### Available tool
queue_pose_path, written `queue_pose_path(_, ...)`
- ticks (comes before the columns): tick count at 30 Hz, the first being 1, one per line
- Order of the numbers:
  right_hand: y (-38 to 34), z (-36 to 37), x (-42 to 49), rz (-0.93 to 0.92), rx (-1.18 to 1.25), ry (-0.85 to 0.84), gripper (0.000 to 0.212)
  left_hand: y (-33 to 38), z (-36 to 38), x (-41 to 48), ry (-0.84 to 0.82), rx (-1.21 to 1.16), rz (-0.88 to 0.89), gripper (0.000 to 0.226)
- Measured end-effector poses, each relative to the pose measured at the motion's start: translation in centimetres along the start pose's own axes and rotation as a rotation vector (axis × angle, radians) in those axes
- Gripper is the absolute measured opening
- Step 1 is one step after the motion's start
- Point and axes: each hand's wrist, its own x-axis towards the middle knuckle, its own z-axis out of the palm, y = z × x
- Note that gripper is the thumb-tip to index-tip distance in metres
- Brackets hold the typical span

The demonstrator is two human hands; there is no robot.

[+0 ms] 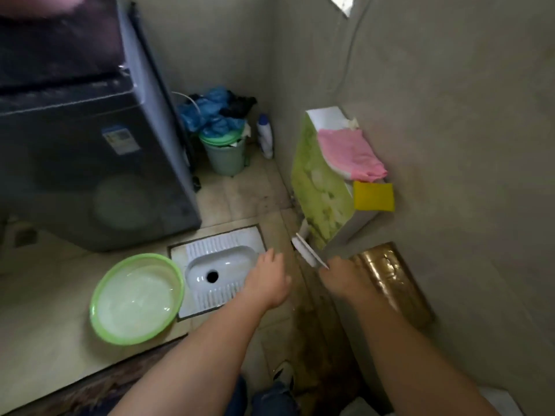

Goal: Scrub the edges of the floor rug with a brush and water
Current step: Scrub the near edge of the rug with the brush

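Above the tiled bathroom floor (pixel 51 331), both bare forearms reach forward and down. The right hand (pixel 341 276) grips the handle end of a white brush (pixel 309 250), which points up and to the left, toward the foot of the green cistern box (pixel 321 190) on the wall. The left hand (pixel 267 277) holds nothing; its fingers hang loose and slightly spread over the right edge of the white squat toilet (pixel 219 265). Just left of the toilet stands a green basin (pixel 141 257) with clear water in it. The rug (pixel 90 388) lies at the bottom left of the view, dark, patterned and blurred, well apart from both hands. A pink cloth (pixel 348 151) lies on top of the cistern box, and a yellow sponge (pixel 374 196) sits just below it. Behind the toilet stand a dark washing machine (pixel 90 160), a waste bin (pixel 226 160) piled with blue bags (pixel 210 112), and a white bottle (pixel 265 136) in the corner.
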Motion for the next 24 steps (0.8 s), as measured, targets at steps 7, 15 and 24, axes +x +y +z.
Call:
queue_pose_path(7,-17.7,4.5,-0.2,-0.255,-0.326,-0.207,0.028,-13.7,-5.6,-6.3,0.189,-0.085,-0.313,0.044)
queue_pose_path(15,-35.0,11.6,-4.5,-0.615,-0.628,-0.253,0.029,-26.9,-9.3,-15.2,0.482,-0.342,-0.670,0.043)
queue_pose_path(24,-45.6,21.0,-10.8,-0.934,-0.955,-0.409,0.023,-35.0,-6.6,-24.5,0.732,-0.578,-1.051,0.042)
